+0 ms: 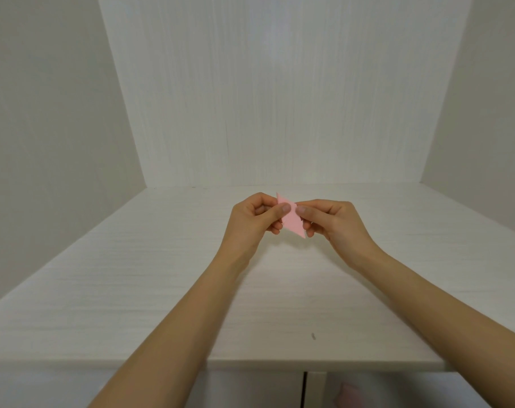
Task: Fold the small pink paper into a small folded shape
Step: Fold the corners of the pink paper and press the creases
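A small pink paper (292,222), folded into a narrow pointed shape, is held in the air above the white table (132,290). My left hand (254,220) pinches its upper left part between thumb and curled fingers. My right hand (330,220) pinches its right edge, thumb on top. One point of the paper sticks up at the back, another points down to the right. The fingers hide part of the paper.
White walls close in the table at the back and on both sides. A small dark speck (313,336) lies near the table's front edge. Below that edge are white cabinet doors (368,390) and something pinkish (349,393).
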